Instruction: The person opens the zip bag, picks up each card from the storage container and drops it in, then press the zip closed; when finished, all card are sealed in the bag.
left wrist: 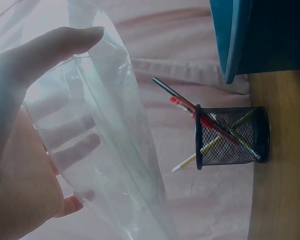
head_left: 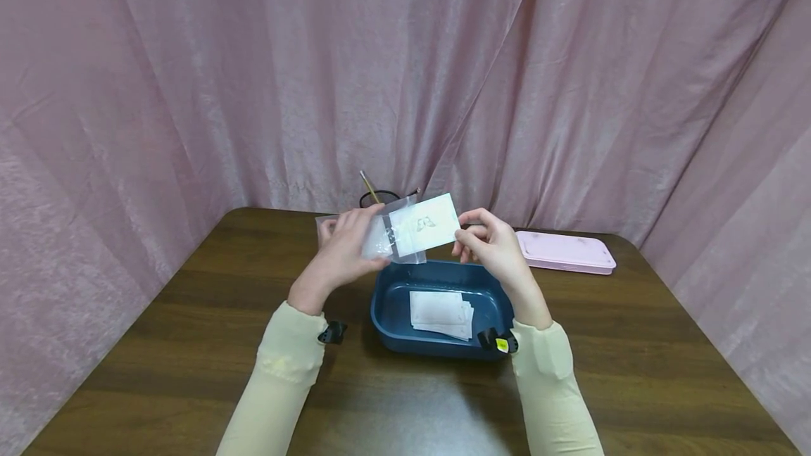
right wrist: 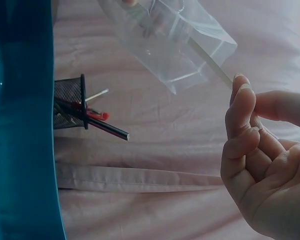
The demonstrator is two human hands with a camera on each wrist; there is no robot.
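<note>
Both hands up over the blue tray (head_left: 386,315), w/ a clear plastic sleeve (head_left: 386,238) and a white card (head_left: 424,225) held between them, above the tray's far rim. Left hand (head_left: 342,252): grip is closed round the sleeve, thumb on one face, fingers showing through the film on the other (clear in left wrist view (left wrist: 105,150)). Right hand (head_left: 491,241): grip is a narrow pinch on the card's right edge, thumb vs. index; other fingers curled in loosely (right wrist view (right wrist: 260,150)). Card's left end is inside the sleeve mouth, the rest sticks out to the right; faint small drawing on its face. Card and sleeve tilted a bit, right end higher. In the tray: small stack of white cards (head_left: 441,313), lying flat, approx. centre. Tray sits on the dark wood tabletop (head_left: 190,343), near front edge betw. the two forearms. Pink flat case (head_left: 566,252) on the tabletop right of the tray, apart from it. Black mesh pen cup (left wrist: 230,136) w/ pens at the far edge behind the hands, mostly hidden in head view. Pink curtain (head_left: 190,76) all round.
</note>
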